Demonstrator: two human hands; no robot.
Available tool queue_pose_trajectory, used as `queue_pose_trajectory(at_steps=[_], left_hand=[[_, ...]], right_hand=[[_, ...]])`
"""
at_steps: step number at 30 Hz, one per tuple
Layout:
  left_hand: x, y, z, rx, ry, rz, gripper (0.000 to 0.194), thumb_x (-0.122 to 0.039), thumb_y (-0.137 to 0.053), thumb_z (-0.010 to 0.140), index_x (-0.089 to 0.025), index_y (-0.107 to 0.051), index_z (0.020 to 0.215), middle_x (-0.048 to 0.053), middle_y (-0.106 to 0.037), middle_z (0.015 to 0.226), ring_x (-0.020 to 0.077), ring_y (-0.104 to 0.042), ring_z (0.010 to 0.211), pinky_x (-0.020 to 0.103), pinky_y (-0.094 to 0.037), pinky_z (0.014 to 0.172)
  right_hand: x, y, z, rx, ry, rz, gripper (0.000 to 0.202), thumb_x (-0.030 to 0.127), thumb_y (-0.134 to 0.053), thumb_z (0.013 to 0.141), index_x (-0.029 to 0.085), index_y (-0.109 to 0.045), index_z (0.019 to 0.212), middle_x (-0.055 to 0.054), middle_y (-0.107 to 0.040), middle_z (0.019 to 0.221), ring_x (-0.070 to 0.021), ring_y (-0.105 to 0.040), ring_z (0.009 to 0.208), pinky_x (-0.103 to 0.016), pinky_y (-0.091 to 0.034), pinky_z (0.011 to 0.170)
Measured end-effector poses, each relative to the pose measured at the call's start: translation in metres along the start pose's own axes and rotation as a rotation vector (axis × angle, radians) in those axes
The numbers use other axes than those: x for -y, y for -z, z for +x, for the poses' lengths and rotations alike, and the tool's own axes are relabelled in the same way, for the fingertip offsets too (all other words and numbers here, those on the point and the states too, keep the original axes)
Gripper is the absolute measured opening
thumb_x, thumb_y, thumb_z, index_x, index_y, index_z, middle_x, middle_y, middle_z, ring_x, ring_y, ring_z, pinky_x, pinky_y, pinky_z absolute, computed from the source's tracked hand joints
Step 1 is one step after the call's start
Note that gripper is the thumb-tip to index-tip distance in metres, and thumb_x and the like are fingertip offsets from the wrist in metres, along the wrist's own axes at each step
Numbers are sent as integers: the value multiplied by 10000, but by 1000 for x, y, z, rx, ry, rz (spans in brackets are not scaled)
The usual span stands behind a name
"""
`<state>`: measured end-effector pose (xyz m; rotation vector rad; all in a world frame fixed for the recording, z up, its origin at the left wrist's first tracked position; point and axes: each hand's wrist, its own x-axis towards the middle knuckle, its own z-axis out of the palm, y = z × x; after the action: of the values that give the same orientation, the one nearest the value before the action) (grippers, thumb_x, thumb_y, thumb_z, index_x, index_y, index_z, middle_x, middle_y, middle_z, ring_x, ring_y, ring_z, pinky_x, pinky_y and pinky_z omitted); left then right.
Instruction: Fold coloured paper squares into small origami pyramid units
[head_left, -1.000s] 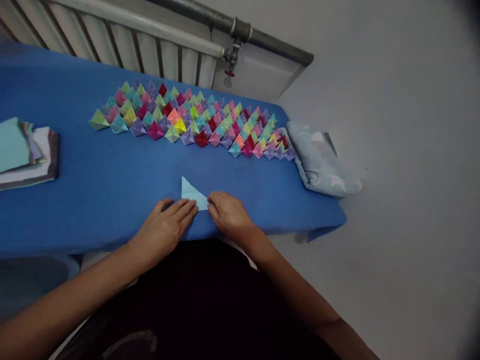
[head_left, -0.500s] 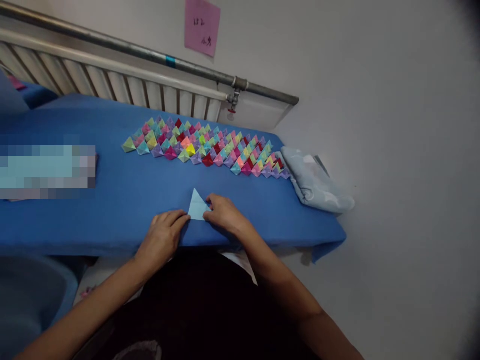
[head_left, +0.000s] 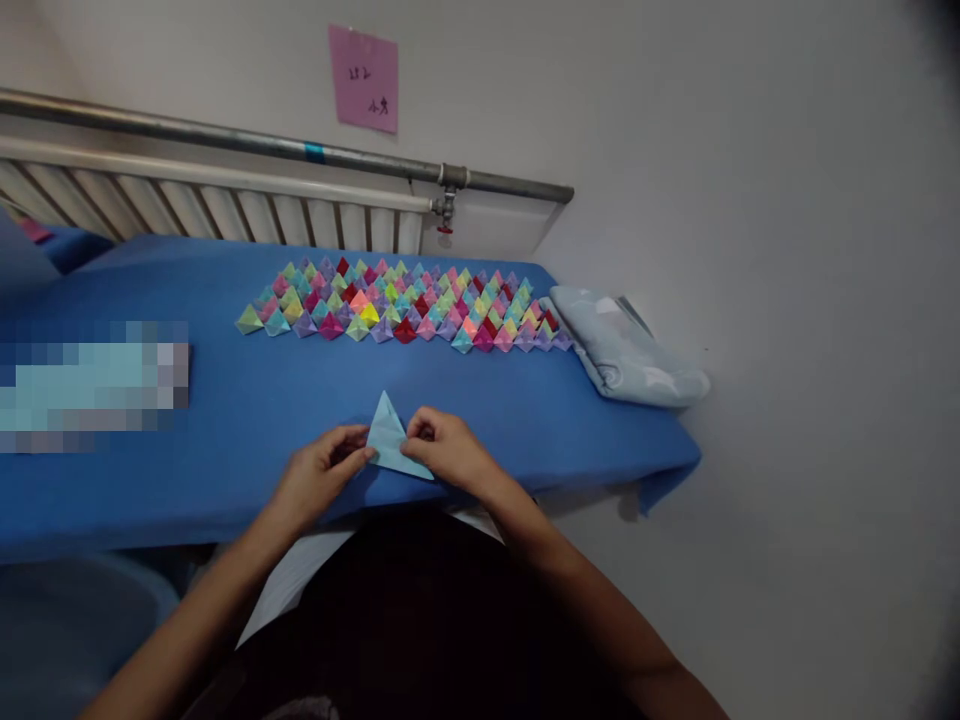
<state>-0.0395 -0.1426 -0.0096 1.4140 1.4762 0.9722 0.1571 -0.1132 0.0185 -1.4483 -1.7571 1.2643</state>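
Observation:
A light blue sheet of origami paper (head_left: 388, 438), folded into a triangle with its tip pointing away from me, is held between both hands just over the near part of the blue-covered table (head_left: 225, 440). My left hand (head_left: 319, 472) pinches its left corner between thumb and fingers. On the right side, my right hand (head_left: 448, 447) grips the paper with curled fingers, the thumb on its face. Beyond the hands, many small folded paper pieces (head_left: 405, 329) in mixed colours stand in tight rows.
A folded pale blue patterned cloth (head_left: 626, 345) lies at the table's right end. Behind the table run a white radiator (head_left: 255, 215) and a metal pipe (head_left: 360, 157). A pink note (head_left: 364, 80) hangs on the wall. At left lies a pixelated item (head_left: 90, 385).
The paper triangle has been lifted and tilted, and its lower right corner now shows below my right hand. My left fingers have moved behind its edge. The camera view has shifted.

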Motion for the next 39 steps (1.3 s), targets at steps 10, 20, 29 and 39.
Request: queue_pose_trajectory(at_steps=[10, 20, 29, 39], left_hand=[[-9, -1, -14, 2, 241, -426, 508, -597, -874, 539, -178, -734, 789, 26, -741, 721, 113, -592, 634, 222, -447, 636], [-7, -1, -20, 40, 241, -540, 457, -558, -894, 545, -172, -733, 729, 30, -733, 680, 128, -629, 642, 226, -483, 638], [-2, 1, -22, 181, 180, -444, 391, -570, -831, 644, -195, -747, 722, 29, -734, 698, 122, -610, 645, 227, -485, 666], [-18, 1, -15, 351, 303, -478, 320, -475, -858, 633, -188, -735, 702, 48, -726, 694, 146, -650, 659, 260, -520, 650]], right_hand=[[8, -2, -16, -141, 44, 262, 131, 239, -641, 697, 211, -516, 675, 90, -470, 572, -81, -387, 533, -218, -309, 526], [22, 6, -24, -274, 258, 258, 230, 413, -634, 787, 213, -580, 886, 2, -611, 864, -137, -544, 787, -278, -449, 740], [19, 3, -21, -124, 125, 414, 317, 179, -622, 681, 217, -585, 993, -3, -631, 931, -140, -595, 864, -301, -465, 827], [10, 7, -27, 149, 7, 415, 128, 206, -696, 659, 191, -630, 767, 44, -600, 689, -96, -526, 617, -221, -430, 605]])
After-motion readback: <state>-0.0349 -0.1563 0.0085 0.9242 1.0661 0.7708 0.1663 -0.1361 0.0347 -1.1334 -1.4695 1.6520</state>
